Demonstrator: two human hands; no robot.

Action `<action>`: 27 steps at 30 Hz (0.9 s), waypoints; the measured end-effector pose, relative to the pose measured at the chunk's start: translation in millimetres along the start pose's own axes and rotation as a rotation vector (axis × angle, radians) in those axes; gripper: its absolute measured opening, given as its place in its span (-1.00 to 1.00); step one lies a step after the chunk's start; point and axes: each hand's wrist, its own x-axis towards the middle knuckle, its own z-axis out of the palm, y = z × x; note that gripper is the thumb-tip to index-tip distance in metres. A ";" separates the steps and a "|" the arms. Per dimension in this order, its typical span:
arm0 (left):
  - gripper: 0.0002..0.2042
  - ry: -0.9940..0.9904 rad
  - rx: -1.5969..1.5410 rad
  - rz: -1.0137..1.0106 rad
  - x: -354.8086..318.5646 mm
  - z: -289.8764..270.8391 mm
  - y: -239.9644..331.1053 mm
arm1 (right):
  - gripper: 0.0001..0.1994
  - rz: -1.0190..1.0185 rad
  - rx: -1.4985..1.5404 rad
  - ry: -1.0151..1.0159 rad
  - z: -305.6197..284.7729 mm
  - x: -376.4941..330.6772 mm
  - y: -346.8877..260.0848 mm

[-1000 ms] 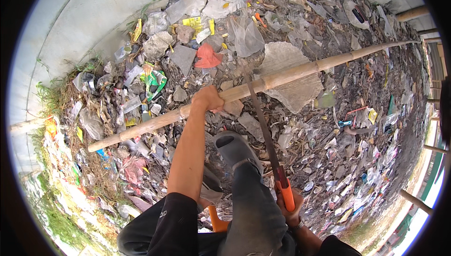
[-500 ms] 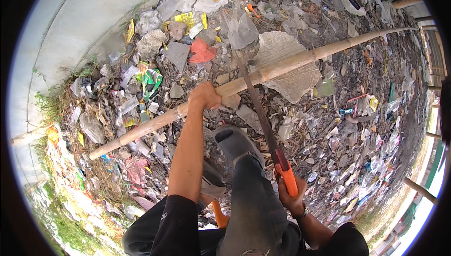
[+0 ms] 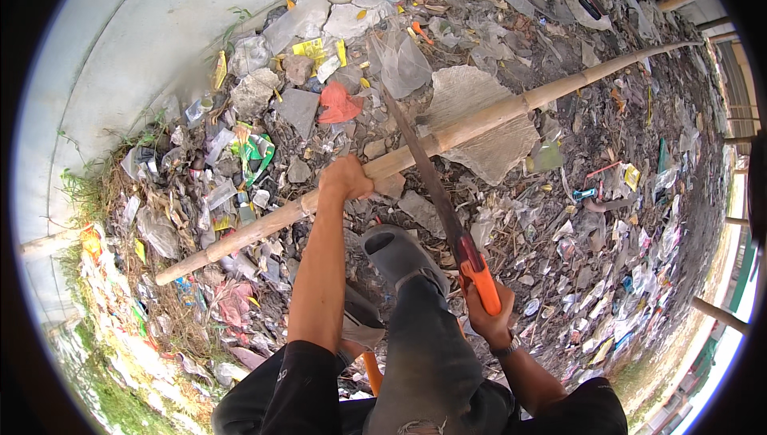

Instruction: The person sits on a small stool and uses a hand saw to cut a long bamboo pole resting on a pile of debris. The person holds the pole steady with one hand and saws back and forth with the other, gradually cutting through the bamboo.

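Note:
A long bamboo pole (image 3: 479, 122) lies slanted across a littered ground, from lower left to upper right. My left hand (image 3: 345, 177) grips the pole near its middle. My right hand (image 3: 487, 325) holds a hand saw by its orange handle (image 3: 482, 282). The dark saw blade (image 3: 419, 162) reaches up and across the pole just right of my left hand. My foot in a grey slipper (image 3: 394, 253) is raised just below the pole.
Plastic bags, wrappers, stones and a broken grey slab (image 3: 487, 127) cover the ground. A pale concrete wall (image 3: 128, 43) curves along the left. More bamboo poles (image 3: 719, 315) stand at the right edge. Grass (image 3: 88, 187) grows at the left.
The saw has slid forward, with more blade past the pole. My right hand moved up toward the pole. My left hand keeps its hold.

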 end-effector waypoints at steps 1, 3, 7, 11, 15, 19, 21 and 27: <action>-0.55 0.044 -0.010 -0.001 1.3 11.0 -6.2 | -0.79 -0.064 -0.129 -0.025 17.7 33.8 -3.0; -0.55 0.035 -0.013 0.016 4.3 6.4 1.8 | -0.88 -0.246 -0.045 0.013 60.4 79.3 -4.1; -0.52 -0.037 -0.003 -0.002 -3.3 -3.7 -5.0 | -0.84 -0.058 -0.129 -0.012 31.7 36.9 -1.9; -0.49 -0.130 -0.001 -0.006 0.3 -19.8 3.6 | -0.71 -0.172 -0.353 -0.063 -19.6 -42.1 -2.5; -0.48 -0.027 0.021 0.024 -0.6 5.1 3.9 | -0.83 -0.102 -0.104 0.021 31.4 51.9 -5.2; -0.50 -0.075 0.020 0.010 -0.1 -7.1 -4.2 | -0.89 -0.227 -0.038 0.034 66.9 87.0 -28.7; -0.53 0.120 0.009 0.014 3.9 12.5 -16.7 | -0.88 -0.092 -0.053 -0.004 45.1 59.4 -14.7; -0.55 -0.115 -0.034 0.009 2.3 -13.4 5.9 | -0.87 -0.099 -0.252 -0.006 -15.9 -59.7 4.1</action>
